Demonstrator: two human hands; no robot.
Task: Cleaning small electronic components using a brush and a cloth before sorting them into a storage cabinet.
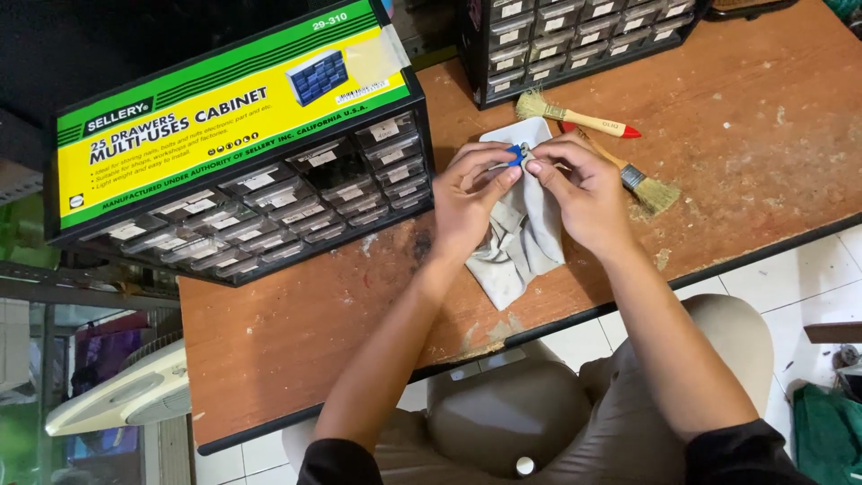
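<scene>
Counter (341, 305): worn wood top, black edging. Drawer cabinet (242, 171) with clear drawers at back-left corner, second cabinet (575, 40) at back edge. Grey rag (521, 238) mid-counter, toward front edge, bunched under both hands. Two brushes (620, 148) just right of rag, crossed near their handles.

Step in hand looks like wiping: left hand (467, 202) and right hand (579, 193) both closed, pinching small blue part (515, 154) against top of rag, fingertips meeting on it.

Next move, my guess: needs steady pinch, part's tiny, easy to drop.
</scene>
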